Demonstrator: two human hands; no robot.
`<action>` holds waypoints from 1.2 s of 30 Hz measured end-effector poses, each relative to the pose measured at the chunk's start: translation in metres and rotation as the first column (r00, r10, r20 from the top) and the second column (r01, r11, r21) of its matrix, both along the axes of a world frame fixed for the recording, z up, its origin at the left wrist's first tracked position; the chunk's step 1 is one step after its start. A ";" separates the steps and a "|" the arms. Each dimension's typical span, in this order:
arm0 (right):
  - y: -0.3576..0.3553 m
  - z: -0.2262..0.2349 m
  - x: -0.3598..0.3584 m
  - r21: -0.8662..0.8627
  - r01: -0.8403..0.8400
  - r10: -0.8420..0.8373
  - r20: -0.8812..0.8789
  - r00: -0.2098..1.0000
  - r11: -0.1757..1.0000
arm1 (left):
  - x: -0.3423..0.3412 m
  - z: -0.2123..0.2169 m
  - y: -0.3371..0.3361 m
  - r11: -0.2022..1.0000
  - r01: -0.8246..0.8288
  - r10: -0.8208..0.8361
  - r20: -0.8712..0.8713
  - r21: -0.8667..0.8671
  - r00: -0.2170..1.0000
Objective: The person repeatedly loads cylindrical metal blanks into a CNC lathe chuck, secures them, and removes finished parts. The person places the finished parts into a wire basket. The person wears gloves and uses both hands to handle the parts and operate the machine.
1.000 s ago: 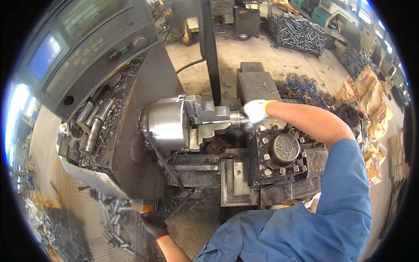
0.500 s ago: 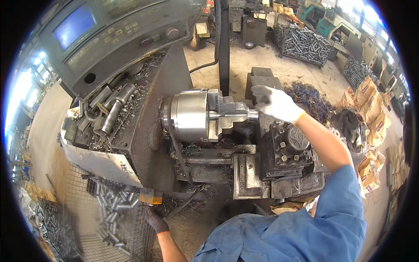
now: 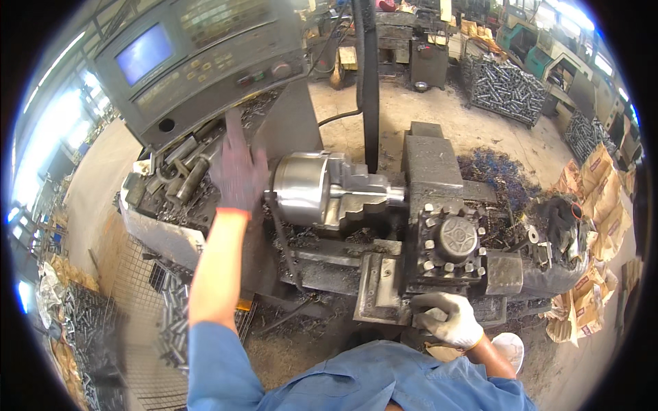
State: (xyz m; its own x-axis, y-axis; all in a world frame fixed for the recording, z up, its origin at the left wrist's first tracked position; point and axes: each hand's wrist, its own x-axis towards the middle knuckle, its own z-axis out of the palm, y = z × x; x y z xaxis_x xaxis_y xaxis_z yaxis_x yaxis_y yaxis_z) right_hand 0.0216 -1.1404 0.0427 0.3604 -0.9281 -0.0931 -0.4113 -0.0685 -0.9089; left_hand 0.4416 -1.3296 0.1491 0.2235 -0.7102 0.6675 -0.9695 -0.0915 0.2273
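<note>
My left hand (image 3: 236, 168), in a dark glove and smeared by motion, is raised with fingers apart over the chip-strewn ledge below the control panel (image 3: 205, 68). It holds nothing I can see. Just right of it is the lathe chuck (image 3: 301, 188), its stepped jaws around a short shiny metal cylinder (image 3: 395, 195). My right hand (image 3: 449, 320), in a white glove, is low beside the slide, just in front of the square tool post (image 3: 457, 240). Its fingers are curled; what they grip, if anything, is hidden.
Metal tubes and tools (image 3: 181, 175) lie among chips on the ledge. A wire basket of metal pieces (image 3: 175, 315) stands low on the left. A dark upright post (image 3: 370, 89) rises behind the chuck. Brown paper sacks (image 3: 600, 192) and a full crate (image 3: 507, 89) are on the right.
My left hand has risen from beside the wire basket to the ledge below the panel. My right hand has come down from the chuck's cylinder to in front of the tool post.
</note>
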 end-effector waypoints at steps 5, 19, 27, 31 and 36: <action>-0.002 -0.027 -0.029 0.112 0.004 0.000 -0.031 1.000 0.994 | -0.005 0.046 -0.104 0.939 -0.228 0.214 0.080 0.258 0.974; -0.007 -0.129 0.088 -0.137 -0.686 0.680 -0.094 0.727 0.715 | -0.030 -0.315 0.394 0.631 -0.061 0.570 -0.408 0.774 0.713; 0.125 -0.194 0.283 0.198 -0.938 0.958 -0.019 0.287 0.285 | -0.324 -0.438 1.008 -0.653 -0.419 0.276 -0.317 0.631 -0.907; 0.263 -0.209 0.360 0.115 -0.993 0.958 -0.286 -0.031 0.002 | -0.539 -0.422 1.068 -0.882 0.210 -0.465 -0.710 0.422 -0.528; 0.403 -0.201 0.394 0.073 -0.854 0.765 -0.410 -0.497 -0.516 | -0.634 -0.401 1.040 -0.868 0.415 -0.470 -0.723 0.273 -0.506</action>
